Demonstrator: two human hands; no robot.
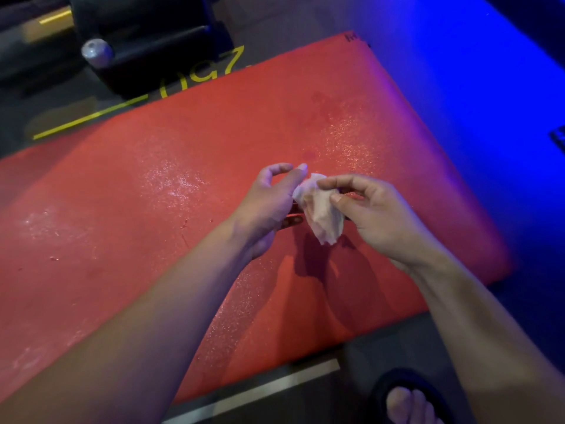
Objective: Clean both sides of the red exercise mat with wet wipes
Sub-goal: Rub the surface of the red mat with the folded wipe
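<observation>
Wipe (321, 209) hangs crumpled between our hands above the red exercise mat (153, 209): our right hand (376, 215) pinches its top edge with thumb and forefinger, and our left hand (269, 206) curls against its other side. Beyond the left hand sits black gym equipment (146, 41) on yellow floor markings (201, 78). Near the right forearm, a sandalled foot (409, 402).

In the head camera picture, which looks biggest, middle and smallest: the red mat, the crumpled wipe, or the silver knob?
1. Mat, by far the largest; it fills most of the view.
2. Wipe, held up near the camera, which may make it look bigger.
3. Knob, smallest, but farther away, so its place after the wipe is unsure.
</observation>
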